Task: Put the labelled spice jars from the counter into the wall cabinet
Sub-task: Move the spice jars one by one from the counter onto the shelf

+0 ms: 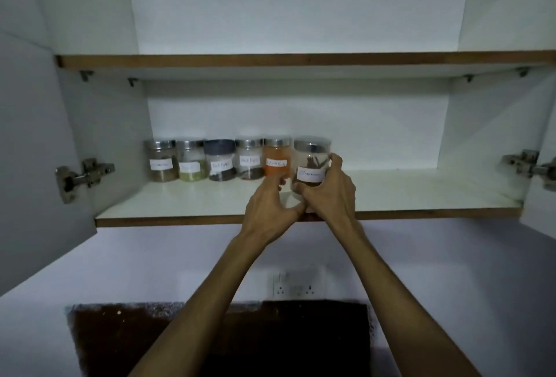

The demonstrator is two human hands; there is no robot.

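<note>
Several labelled glass spice jars stand in a row at the back of the lower cabinet shelf (180, 202); the rightmost of the row is an orange-filled jar (276, 160). Just right of it and slightly forward sits a clear jar of cinnamon sticks (311, 163) with a steel lid and white label. My right hand (331, 193) is wrapped around the cinnamon jar's right side and base. My left hand (272, 208) is beside the jar's lower left, fingers curled and spread near it; whether it touches the jar is unclear.
The upper shelf (301, 59) holds nothing. Both cabinet doors are swung open, with a hinge at left (81, 176) and one at right (523, 163). The shelf to the right of the jars is bare. A wall socket (296, 285) sits below the cabinet.
</note>
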